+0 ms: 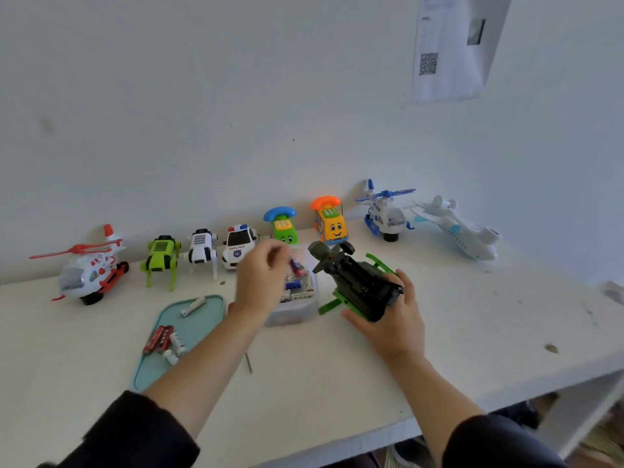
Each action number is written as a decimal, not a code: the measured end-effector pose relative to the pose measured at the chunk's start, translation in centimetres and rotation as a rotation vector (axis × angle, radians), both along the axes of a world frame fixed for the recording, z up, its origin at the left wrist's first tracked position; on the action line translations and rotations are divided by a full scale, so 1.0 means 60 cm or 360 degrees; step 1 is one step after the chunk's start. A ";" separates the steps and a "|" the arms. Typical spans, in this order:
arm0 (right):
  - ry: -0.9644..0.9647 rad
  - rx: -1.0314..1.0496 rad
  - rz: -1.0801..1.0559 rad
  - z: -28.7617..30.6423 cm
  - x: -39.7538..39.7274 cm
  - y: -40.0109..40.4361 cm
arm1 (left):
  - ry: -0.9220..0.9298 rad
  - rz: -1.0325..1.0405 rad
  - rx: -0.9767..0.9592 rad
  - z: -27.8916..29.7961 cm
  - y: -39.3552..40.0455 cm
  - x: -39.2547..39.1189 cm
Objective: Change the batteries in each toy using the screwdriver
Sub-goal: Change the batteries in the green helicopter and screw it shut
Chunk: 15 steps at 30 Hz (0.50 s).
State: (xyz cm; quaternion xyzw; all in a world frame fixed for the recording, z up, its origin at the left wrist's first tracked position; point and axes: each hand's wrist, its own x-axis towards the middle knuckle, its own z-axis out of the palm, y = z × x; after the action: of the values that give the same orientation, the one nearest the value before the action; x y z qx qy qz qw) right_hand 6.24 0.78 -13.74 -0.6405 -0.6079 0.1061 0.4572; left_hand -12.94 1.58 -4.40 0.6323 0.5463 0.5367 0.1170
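White wall behind; white table [337, 383], toys along its far edge.

Left hand [261, 285]: blurred, above the clear tub [297, 312], fingers pinching a small battery [296, 266].
Right hand [391, 319]: fingers curled round the dark green helicopter [358, 282], held upside down, green skids up, just right of the tub.
Tub: mixed batteries, labels unreadable; its left side hidden by the left hand.
Teal tray [202, 319], near left: red batteries [158, 339], three white ones.
Screwdriver [248, 363]: on the table between tray and tub, only the shaft tip showing below the left forearm.
Far row, left to right: red helicopter [87, 268], green dog [162, 258], white dog [202, 249], police car [238, 246], green phone [283, 226], yellow phone [331, 221], blue helicopter [385, 211], plane [459, 228].
Paper [449, 49] on wall, print illegible.
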 end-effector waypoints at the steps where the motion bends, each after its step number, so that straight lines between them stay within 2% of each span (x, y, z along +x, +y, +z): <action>1: -0.0031 0.0019 0.0003 0.000 -0.002 -0.001 | -0.0019 -0.0132 -0.0021 -0.004 0.000 0.025; 3: -0.0107 0.0105 0.0010 -0.004 -0.006 -0.001 | -0.0071 -0.0252 -0.0037 -0.015 0.002 0.069; 5: -0.0167 0.0172 -0.0002 -0.007 -0.007 -0.001 | -0.0099 -0.0233 0.0007 -0.030 0.009 0.098; 11: -0.0216 0.0192 0.0009 -0.004 -0.013 0.000 | 0.0281 -0.0103 0.0245 -0.050 0.016 0.117; 15: -0.0254 0.0175 0.0012 -0.004 -0.018 -0.001 | 0.0381 -0.0072 0.0282 -0.068 0.014 0.119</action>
State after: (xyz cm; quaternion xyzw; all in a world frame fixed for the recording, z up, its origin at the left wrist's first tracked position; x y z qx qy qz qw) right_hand 5.14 0.74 -14.01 -0.6185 -0.6496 0.0230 0.4414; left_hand -5.82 2.41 -8.48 0.7117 0.4925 0.5009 0.0067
